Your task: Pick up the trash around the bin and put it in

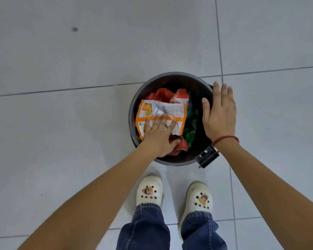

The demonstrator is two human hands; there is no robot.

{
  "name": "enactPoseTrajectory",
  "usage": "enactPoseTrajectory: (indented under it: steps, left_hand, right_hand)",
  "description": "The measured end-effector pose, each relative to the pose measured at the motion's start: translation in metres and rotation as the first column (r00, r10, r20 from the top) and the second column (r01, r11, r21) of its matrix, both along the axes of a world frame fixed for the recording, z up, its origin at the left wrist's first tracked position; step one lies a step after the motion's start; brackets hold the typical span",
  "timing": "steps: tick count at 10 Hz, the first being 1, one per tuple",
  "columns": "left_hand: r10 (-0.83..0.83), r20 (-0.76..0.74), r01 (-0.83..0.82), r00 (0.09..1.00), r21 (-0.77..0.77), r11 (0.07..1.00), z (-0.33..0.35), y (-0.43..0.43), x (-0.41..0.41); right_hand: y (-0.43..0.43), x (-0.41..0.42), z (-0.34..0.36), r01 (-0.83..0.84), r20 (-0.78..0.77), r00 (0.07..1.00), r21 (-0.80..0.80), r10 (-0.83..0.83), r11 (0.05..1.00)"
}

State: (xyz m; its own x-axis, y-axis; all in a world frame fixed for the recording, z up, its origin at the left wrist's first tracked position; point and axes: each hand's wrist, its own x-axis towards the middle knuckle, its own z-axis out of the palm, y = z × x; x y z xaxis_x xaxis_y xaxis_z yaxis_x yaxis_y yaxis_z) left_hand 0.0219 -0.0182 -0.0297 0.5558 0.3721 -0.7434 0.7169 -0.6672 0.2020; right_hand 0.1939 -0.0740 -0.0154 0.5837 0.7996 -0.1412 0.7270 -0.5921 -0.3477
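A round dark bin (134, 105) stands on the tiled floor in front of my feet. Inside it lie an orange and white snack packet (161, 110), a red wrapper (170, 95) and a green wrapper (191, 127). My left hand (159, 136) reaches into the bin, its fingers spread flat on the orange packet and its thumb against a red wrapper (181, 146) below. My right hand (219, 112) hovers flat over the bin's right rim, fingers apart, holding nothing. A red thread circles that wrist.
Grey floor tiles (79, 60) surround the bin, with a small dark speck (74, 29) at the far left. A black pedal or hinge part (207, 157) sticks out at the bin's near right. My white clogs (149, 191) stand just behind the bin.
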Motion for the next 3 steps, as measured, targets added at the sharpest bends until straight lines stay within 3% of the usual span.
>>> enactPoseTrajectory:
  steps: [1,2,3]
  left_hand:
    - [-0.053,-0.154,0.053,0.987,-0.004,0.999,-0.009,-0.003,0.013]
    - [-0.068,-0.126,0.069,0.990,0.003,0.998,0.006,-0.001,0.018]
    - [-0.141,-0.023,0.143,0.990,0.105,0.984,0.036,-0.003,0.015]
  right_hand:
    - [0.000,0.000,0.001,-0.007,0.040,0.999,-0.053,0.009,0.999]
    - [0.002,-0.001,0.009,-0.016,0.101,0.995,-0.113,0.027,0.993]
    - [0.003,-0.004,0.021,-0.076,0.131,0.986,-0.177,0.100,0.981]
